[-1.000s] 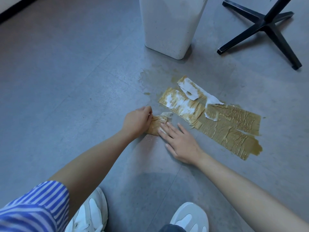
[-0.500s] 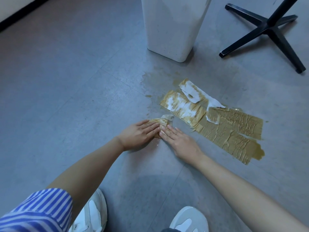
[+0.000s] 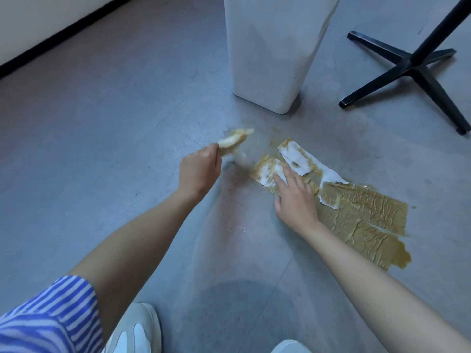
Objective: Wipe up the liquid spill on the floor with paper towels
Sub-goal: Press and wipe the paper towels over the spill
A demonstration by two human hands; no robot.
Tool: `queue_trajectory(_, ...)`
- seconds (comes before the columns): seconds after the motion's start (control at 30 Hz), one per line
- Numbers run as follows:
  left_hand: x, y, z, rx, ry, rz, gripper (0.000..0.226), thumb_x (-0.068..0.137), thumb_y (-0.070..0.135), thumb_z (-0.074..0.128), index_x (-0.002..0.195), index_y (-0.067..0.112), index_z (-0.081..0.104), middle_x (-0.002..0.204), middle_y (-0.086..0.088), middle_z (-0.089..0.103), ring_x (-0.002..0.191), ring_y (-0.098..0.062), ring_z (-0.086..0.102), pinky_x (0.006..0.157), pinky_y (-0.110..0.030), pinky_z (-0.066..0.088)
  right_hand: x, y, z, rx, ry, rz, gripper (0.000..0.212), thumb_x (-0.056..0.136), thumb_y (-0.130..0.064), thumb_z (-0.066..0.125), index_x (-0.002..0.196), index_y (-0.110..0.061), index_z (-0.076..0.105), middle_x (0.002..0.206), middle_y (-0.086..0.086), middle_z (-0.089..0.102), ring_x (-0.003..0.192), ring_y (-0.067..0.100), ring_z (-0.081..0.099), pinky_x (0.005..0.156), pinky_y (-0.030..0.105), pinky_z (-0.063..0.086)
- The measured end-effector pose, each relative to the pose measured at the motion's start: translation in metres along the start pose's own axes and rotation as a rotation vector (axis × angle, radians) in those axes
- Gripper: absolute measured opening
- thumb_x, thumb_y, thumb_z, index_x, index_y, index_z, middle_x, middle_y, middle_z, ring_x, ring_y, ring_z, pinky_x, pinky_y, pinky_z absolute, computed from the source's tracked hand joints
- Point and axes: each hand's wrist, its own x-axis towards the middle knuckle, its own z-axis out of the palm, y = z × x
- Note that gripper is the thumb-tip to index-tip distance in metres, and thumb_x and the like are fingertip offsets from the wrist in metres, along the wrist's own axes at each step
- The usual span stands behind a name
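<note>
Gripping a soaked wad (image 3: 233, 142), left hand (image 3: 200, 169) hovers over floor (image 3: 102, 149); flat right hand (image 3: 295, 200) presses towel edge (image 3: 265, 171).

Grey floor (image 3: 102, 154) fills the view, thin seams crossing it, soft even light, a faint shadow pooled at the bottom edge. Top left, a pale wall (image 3: 25, 21) meets it along a black baseboard (image 3: 63, 34). Up centre stands a white speckled container (image 3: 270, 59); to its right, apart, a black stand (image 3: 411, 68) on 4 splayed feet.
</note>
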Motion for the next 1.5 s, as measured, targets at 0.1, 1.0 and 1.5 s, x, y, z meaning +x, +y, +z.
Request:
queue_trajectory(0.1,0.006,-0.001,0.000,0.060,-0.001,0.043,0.014,0.080,0.012,0.053,0.067,0.006,0.056,0.060,-0.008,0.056,0.042,-0.029,0.042,0.043,-0.023,0.020,-0.001,0.010,0.002,-0.060,-0.071,0.065,0.056,0.092,-0.022,0.044,0.146,-0.015,0.031,0.158,0.009,0.016,0.146,0.025,0.014,0.110,0.044,0.024)
queue_trajectory(1.0,-0.041,0.008,0.040,0.187,-0.587,0.400,0.064,0.088,-0.001,0.018,0.151,0.000,0.005,0.158,-0.019,0.011,0.147,-0.030,0.012,0.120,-0.034,0.001,-0.005,0.028,0.007,-0.051,-0.227,0.063,0.057,0.100,-0.041,0.023,0.152,-0.026,0.007,0.161,0.000,-0.002,0.148,0.017,-0.003,0.118,0.046,0.007)
queue_trajectory(1.5,-0.065,0.011,0.045,0.107,-0.542,0.614,0.052,0.086,0.009,0.032,0.133,-0.001,0.052,0.135,-0.026,0.051,0.121,-0.050,0.050,0.094,-0.054,0.048,-0.006,0.026,0.004,-0.065,-0.239,0.044,0.057,0.101,-0.041,0.024,0.153,-0.024,0.007,0.161,0.002,-0.002,0.148,0.019,-0.001,0.118,0.046,0.008)
